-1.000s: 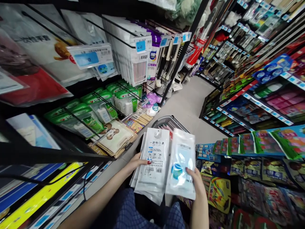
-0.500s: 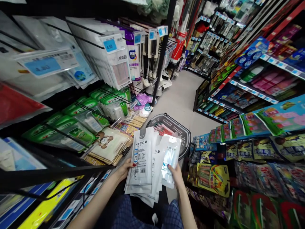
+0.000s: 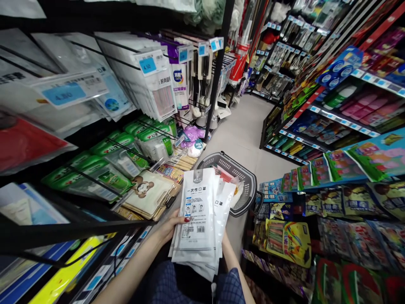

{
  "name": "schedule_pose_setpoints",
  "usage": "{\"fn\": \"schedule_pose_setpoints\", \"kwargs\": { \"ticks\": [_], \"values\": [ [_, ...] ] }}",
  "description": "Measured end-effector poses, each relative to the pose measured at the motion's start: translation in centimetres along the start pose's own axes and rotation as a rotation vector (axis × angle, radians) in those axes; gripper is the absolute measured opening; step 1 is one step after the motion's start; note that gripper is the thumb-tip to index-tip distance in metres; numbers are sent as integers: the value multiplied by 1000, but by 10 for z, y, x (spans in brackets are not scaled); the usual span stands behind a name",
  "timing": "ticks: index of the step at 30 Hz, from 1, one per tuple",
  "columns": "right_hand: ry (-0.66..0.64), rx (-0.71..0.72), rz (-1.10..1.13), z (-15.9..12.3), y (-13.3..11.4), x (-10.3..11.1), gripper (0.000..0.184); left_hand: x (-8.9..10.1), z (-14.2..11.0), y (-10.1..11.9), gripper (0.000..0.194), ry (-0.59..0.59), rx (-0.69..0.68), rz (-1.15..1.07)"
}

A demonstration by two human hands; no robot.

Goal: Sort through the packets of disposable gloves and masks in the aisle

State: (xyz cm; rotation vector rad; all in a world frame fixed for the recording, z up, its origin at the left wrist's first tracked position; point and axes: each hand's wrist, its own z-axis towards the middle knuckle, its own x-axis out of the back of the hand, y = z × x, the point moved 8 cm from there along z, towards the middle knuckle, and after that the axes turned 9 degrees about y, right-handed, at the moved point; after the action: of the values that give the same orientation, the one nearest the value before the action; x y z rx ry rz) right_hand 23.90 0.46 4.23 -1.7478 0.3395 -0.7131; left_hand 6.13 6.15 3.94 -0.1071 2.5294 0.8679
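My left hand (image 3: 172, 226) grips the left edge of a fanned stack of white disposable mask packs (image 3: 198, 211), thumb on the front. The top pack faces up, with printed text, small pictures and a barcode. More packs (image 3: 223, 200) stick out behind it on the right. My right hand (image 3: 226, 244) is at the stack's lower right edge, mostly behind the packs, so its fingers are hidden. Just beyond the packs stands a grey shopping basket (image 3: 253, 185) with red and white packages (image 3: 236, 188) inside, partly covered by the stack.
To the left, a black rack carries hanging packets (image 3: 155, 84), green blister packs (image 3: 110, 156) and clipboards (image 3: 152, 194). Bagged snacks (image 3: 287, 240) hang close on the right. Between the shelves the grey aisle floor (image 3: 243, 122) runs away from me.
The pack that my right hand held apart, with its blue front showing, is out of sight. My right hand has moved down and left behind the stack. More of the basket's contents shows.
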Motion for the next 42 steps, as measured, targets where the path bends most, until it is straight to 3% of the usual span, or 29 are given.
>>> {"fn": "schedule_pose_setpoints", "kwargs": {
  "ticks": [3, 6, 8, 10, 13, 15, 18, 24, 29, 34, 37, 42],
  "values": [
    [-31, -49, -67, 5, 5, 19, 28, -4, 1, -1, 47, 16, -23, 22],
    [63, -76, -108, 14, 1, 58, 32, -8, 0, -1, 50, 27, -44, 56],
    [177, -42, -109, 15, -14, 83, 35, -12, -2, 1, 54, 21, -57, 81],
    [245, 66, -139, 9, -40, 94, 30, -18, -4, 4, 56, 19, -72, 104],
    [192, 190, -262, -9, -74, 82, 23, -26, -6, 6, 56, 31, -94, 135],
    [102, 162, -321, -18, -79, 65, 25, -30, -7, 6, 57, 41, -114, 150],
    [15, 86, -299, -24, -70, 48, 22, -33, -7, 6, 57, 59, -140, 160],
    [59, 114, -110, -25, -57, 29, 18, -25, -9, 6, 70, 72, -119, 106],
    [61, 102, -9, -25, -55, 7, 24, -18, -5, -1, 74, -26, -16, -1],
    [90, 90, 37, -25, -52, 12, 26, -7, 2, 3, 67, 54, -90, 57],
    [127, 130, -1, -28, -54, 20, 23, -11, 1, 6, 63, 38, -95, 92],
    [55, 117, 98, -31, -45, 16, 26, -14, -4, 8, 49, 8, -86, 129]
  ]
}}
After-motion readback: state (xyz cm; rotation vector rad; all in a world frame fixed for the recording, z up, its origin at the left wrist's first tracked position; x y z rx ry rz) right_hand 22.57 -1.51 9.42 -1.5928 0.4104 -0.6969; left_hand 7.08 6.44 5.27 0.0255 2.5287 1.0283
